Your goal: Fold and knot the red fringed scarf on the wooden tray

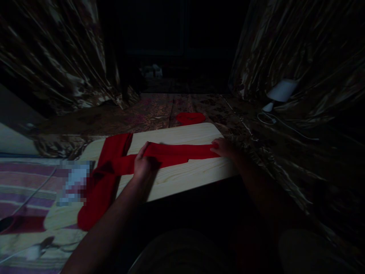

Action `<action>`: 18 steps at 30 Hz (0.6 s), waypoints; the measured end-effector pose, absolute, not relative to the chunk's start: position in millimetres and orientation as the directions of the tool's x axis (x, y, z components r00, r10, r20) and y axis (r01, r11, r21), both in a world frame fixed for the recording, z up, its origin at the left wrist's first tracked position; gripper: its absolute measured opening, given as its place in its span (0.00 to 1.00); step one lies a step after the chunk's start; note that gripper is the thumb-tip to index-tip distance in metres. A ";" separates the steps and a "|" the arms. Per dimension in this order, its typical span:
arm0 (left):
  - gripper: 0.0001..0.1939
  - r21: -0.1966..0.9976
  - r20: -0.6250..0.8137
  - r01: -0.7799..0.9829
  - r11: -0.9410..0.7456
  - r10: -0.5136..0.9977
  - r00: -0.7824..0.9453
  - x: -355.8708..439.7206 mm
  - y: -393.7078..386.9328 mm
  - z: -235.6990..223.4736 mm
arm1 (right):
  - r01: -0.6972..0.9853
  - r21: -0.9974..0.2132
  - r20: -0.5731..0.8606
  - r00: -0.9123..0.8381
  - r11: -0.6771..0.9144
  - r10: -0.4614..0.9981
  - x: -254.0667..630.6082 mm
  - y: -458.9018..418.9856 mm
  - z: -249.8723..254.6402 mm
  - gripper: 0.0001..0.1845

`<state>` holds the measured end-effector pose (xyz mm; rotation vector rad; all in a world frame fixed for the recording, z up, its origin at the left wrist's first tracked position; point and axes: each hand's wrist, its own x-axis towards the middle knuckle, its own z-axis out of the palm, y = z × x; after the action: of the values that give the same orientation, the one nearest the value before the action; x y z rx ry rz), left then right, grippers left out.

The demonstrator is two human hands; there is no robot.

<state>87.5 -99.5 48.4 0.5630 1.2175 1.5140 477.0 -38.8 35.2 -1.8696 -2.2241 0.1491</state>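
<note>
A long strip of red cloth (176,151) stretches across a small wood-grain table (171,182). My left hand (142,163) is closed on its left part, the thumb side up near the folded edge. At the far right end of the strip, my right hand (224,147) pinches the cloth between thumb and fingers. The strip looks layered, with a stepped lower edge. Left of my left hand, red fabric continues and meets a wider folded red cloth (99,199) lying across the table's left side; whether they are one piece I cannot tell.
Beyond the table, another red cloth piece (190,117) lies on a patterned cover (154,110). A pixelated packet-like item (74,182) rests at the left, near a striped sheet (23,175) with cables. A white lamp (282,90) stands at right, between dark curtains (313,45).
</note>
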 end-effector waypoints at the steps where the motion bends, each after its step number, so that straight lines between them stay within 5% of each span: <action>1: 0.38 0.910 -0.230 -0.405 0.089 0.921 -0.316 85.3 -100.6 49.4 | 0.959 -0.204 0.095 -0.180 0.196 0.979 476.7 -34.9 33.5 0.20; 11: 0.33 0.986 0.161 0.028 -0.162 0.924 -0.346 70.0 -95.5 61.8 | 0.950 -0.259 -0.200 -0.230 0.175 0.952 467.9 -17.0 69.2 0.05; 15: 0.34 0.964 0.266 0.096 -0.249 0.866 -0.423 58.9 -103.0 88.5 | 0.887 -0.441 -0.190 -0.243 0.138 0.951 462.3 -5.8 90.2 0.06; 18: 0.35 0.981 0.170 0.003 -0.195 0.849 -0.500 41.4 -113.0 103.8 | 0.806 -0.572 -0.179 -0.304 0.152 0.936 446.8 2.3 104.6 0.08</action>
<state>41.4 -113.0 103.8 1.0197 1.4481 1.7608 446.8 2.3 104.6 -1.7046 -2.2087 0.8709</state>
